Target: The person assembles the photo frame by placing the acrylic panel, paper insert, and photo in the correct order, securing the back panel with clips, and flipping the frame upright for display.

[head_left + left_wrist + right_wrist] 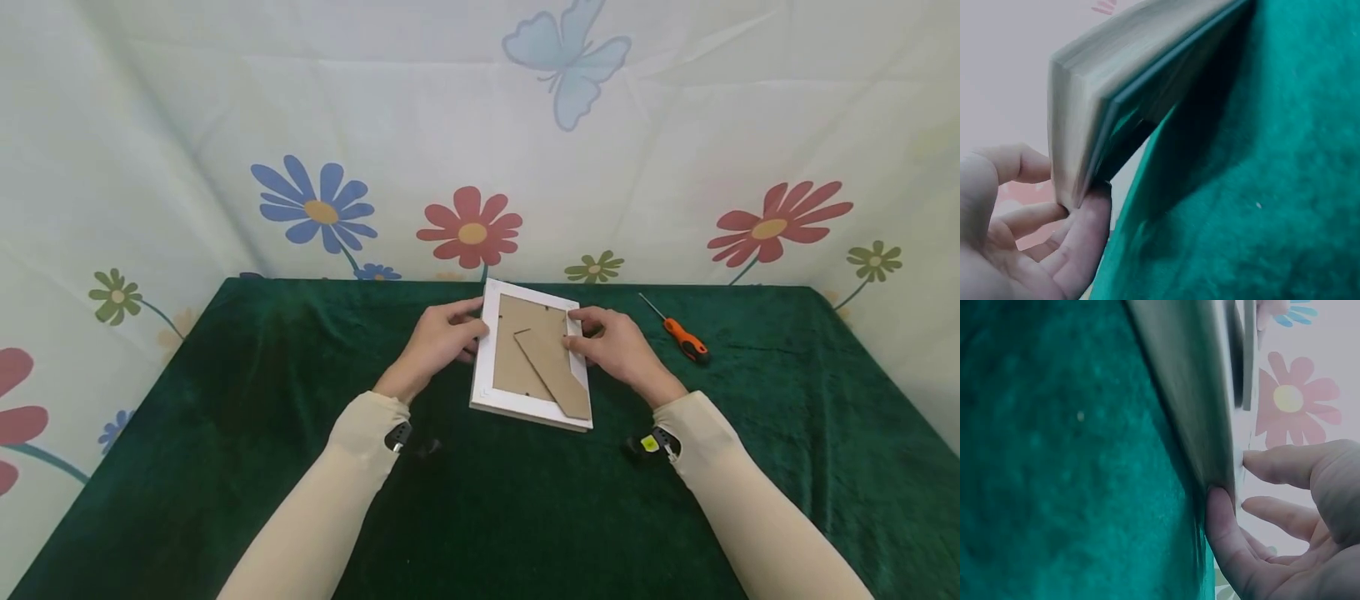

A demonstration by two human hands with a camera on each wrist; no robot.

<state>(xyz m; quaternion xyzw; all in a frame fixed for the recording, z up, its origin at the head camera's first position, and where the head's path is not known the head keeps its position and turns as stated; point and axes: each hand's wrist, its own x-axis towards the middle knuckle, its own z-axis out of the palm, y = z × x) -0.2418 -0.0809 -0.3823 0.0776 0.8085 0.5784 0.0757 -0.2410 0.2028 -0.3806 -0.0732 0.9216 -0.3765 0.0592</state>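
Note:
A white picture frame [487, 367] is held back side up, its brown backing board [517, 358] and slanted easel stand [551, 375] facing me. My left hand [438, 337] grips the frame's left edge, thumb on top and fingers beneath, as the left wrist view shows at the frame's corner [1072, 125]. On the opposite edge my right hand [615, 342] pinches the frame, thumb over the backing and a finger under the rim [1210, 425]. Small dark tabs sit along the backing's edges. The left side is lifted off the cloth in the left wrist view.
An orange and black screwdriver [684, 337] lies right of the frame, its shaft pointing up and left. Dark green cloth [525, 517] covers the table. Behind it hangs a white curtain [420, 108] printed with flowers and a butterfly.

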